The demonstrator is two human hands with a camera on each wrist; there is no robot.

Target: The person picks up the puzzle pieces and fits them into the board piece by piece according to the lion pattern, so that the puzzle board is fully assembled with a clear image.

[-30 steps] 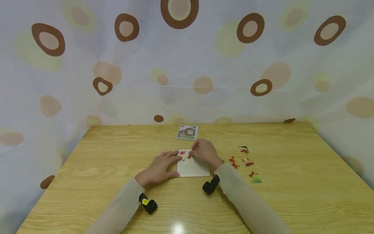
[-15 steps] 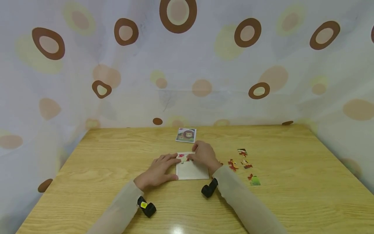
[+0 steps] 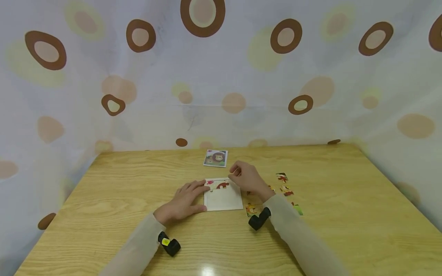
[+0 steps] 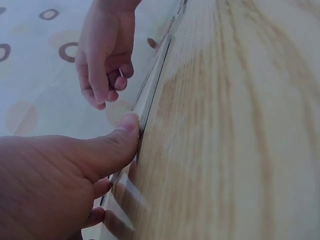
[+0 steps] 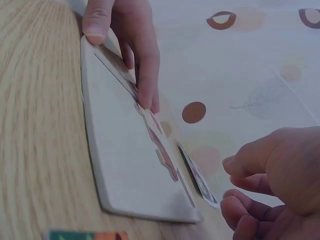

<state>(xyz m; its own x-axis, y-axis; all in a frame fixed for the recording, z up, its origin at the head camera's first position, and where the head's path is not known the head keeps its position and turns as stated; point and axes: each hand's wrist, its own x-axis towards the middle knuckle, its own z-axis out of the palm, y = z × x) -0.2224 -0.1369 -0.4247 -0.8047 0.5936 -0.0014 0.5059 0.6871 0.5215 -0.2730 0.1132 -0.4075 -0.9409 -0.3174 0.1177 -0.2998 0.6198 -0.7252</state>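
Note:
My left hand [image 3: 181,204] lies at the left side of a white puzzle tray [image 3: 224,201], thumb at its near corner and fingertips at the upper left. Two joined jigsaw pieces [image 3: 222,185], with pink and red-brown parts, sit along the tray's far edge. In the right wrist view the left fingertips touch the pieces [image 5: 161,145]. Above the tray's far right corner hovers my right hand [image 3: 246,177], its fingers loosely curled. Nothing shows between the right thumb and fingers [image 5: 250,160] in the right wrist view.
A lion picture card [image 3: 215,158] lies behind the tray. Several loose jigsaw pieces [image 3: 286,190] are scattered to its right, one [image 3: 251,209] near the tray's right edge and partly beside the right wrist. A patterned cloth [image 3: 221,76] hangs behind the wooden table.
My right hand has let go of the red-brown jigsaw piece and moved up and right, uncovering it in the tray. The left hand keeps its place on the tray. The head view has shifted slightly.

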